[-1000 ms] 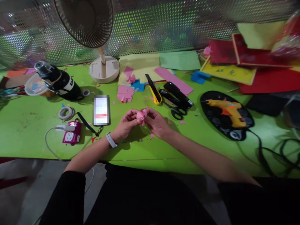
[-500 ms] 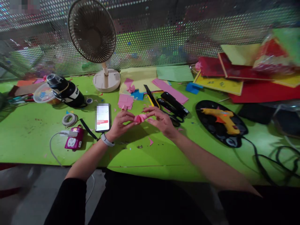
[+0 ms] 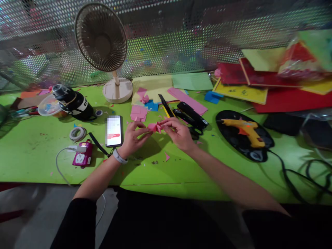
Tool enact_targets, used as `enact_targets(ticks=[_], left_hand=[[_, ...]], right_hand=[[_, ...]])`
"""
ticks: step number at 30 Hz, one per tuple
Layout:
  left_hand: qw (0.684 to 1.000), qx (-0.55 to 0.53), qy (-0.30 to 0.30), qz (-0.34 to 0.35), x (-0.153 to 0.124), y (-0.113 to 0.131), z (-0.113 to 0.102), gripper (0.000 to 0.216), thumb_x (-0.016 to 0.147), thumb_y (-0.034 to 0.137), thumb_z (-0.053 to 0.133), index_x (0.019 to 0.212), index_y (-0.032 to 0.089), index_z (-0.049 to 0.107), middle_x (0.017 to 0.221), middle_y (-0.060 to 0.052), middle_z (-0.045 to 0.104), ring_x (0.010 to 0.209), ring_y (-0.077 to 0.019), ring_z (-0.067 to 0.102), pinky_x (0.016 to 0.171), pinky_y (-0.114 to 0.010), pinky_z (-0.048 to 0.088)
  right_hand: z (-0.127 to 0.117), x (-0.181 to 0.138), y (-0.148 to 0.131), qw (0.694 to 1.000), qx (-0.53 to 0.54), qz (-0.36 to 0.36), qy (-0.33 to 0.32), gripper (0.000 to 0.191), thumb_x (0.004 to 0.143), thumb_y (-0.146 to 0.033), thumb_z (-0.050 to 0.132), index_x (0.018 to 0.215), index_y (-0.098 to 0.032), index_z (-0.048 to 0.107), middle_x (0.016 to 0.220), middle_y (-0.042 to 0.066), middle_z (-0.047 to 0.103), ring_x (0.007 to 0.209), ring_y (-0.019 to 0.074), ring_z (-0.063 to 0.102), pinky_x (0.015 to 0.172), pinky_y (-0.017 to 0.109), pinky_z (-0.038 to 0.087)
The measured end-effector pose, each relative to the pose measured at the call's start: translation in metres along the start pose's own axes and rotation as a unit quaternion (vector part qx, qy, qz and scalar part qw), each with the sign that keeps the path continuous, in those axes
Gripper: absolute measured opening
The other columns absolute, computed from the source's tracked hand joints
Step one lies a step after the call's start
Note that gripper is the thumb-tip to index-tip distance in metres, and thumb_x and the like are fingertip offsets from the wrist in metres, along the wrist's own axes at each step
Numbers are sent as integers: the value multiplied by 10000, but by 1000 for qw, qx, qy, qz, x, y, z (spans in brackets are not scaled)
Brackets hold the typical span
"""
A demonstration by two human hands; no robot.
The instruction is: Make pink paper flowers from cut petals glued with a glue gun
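A small folded pink paper piece [image 3: 156, 127], with pointed flaps, is held up between my hands over the green table [image 3: 160, 173]. My left hand [image 3: 135, 136] pinches its left end between thumb and fingers. At its right end, my right hand [image 3: 177, 132] closes thumb and forefinger on the paper. Just beyond my hands lie pink paper squares [image 3: 138, 112], another folded pink paper piece [image 3: 143, 96] and blue paper [image 3: 151, 105]. A utility knife [image 3: 166, 105] and a black stapler [image 3: 193, 115] rest behind my right hand.
To the left are a lit phone [image 3: 113, 131], a tape roll [image 3: 77, 133], a magenta power adapter [image 3: 83, 154] and a black bottle [image 3: 74, 102]. A fan [image 3: 118, 90] stands behind. At right, a yellow glue gun [image 3: 243, 129] lies on a black mat, with coloured papers [image 3: 293, 100] beyond.
The pink paper piece has turned between my fingers, and its pointed flaps now show more toward the right. My right fingers have closed in on its right end.
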State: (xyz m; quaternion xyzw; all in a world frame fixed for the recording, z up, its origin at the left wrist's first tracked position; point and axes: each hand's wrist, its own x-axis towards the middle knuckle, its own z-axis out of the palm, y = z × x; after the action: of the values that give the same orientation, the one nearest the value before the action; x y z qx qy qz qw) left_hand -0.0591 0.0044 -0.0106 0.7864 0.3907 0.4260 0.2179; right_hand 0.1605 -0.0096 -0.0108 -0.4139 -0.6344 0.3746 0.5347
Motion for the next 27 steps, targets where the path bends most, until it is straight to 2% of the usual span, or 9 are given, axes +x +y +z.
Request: enact_targets(ticks=[2,4,6,8,11,14,19,27], left_hand=[[999,-23,-3,-27,-2,3,3,188,829,353,731,972,238,773,908,-82,647,872,-206,583,790,-357,462],[992,-85,-36,-82,-6,5,7,231,863,359,688,1011,195,756,822,-69,665,753,-169,604,690,-309,482],[969,-180,-72,-153,-9,7,11,294,887,384,653,1068,162,720,771,-56,690,663,-141,630,634,-280,508],[936,-273,-87,-202,-11,7,15,341,874,419,666,1079,148,692,824,-66,720,689,-145,677,670,-292,559],[907,-349,-71,-223,-11,7,18,334,844,437,704,1010,147,691,932,-81,733,810,-162,709,783,-335,594],[912,-335,-59,-229,-10,6,19,309,852,425,698,985,146,697,897,-71,731,821,-154,701,794,-326,590],[933,-287,-50,-210,-11,4,19,263,877,378,674,983,138,690,911,-79,733,821,-150,693,799,-325,579],[950,-248,-48,-182,-13,-2,19,236,912,347,626,1016,145,691,917,-83,733,811,-145,670,772,-306,540]], right_hand=[[2,-1,0,1000,-17,-17,3,167,908,-426,653,863,-281,721,971,33,680,989,209,635,960,443,500],[3,-2,0,999,-36,-28,6,157,913,-414,648,864,-280,715,968,34,683,983,212,636,952,447,506],[4,-3,0,998,-51,-35,7,159,916,-413,643,860,-279,707,967,37,685,977,217,637,933,448,516],[5,-4,0,998,-56,-39,5,155,917,-408,642,860,-276,701,962,39,684,961,217,639,904,440,529],[4,-4,-1,997,-58,-43,13,143,926,-387,631,875,-273,699,961,44,677,943,210,638,869,424,546],[3,-4,-1,997,-67,-33,8,141,922,-391,632,883,-275,703,978,48,679,958,213,635,841,423,562],[1,-3,3,998,-49,18,-47,152,906,-386,644,883,-256,718,1060,58,688,998,216,638,775,390,575],[0,-2,4,997,-25,41,-53,112,865,-345,687,850,-240,721,1079,62,688,1010,206,644,797,371,567]])
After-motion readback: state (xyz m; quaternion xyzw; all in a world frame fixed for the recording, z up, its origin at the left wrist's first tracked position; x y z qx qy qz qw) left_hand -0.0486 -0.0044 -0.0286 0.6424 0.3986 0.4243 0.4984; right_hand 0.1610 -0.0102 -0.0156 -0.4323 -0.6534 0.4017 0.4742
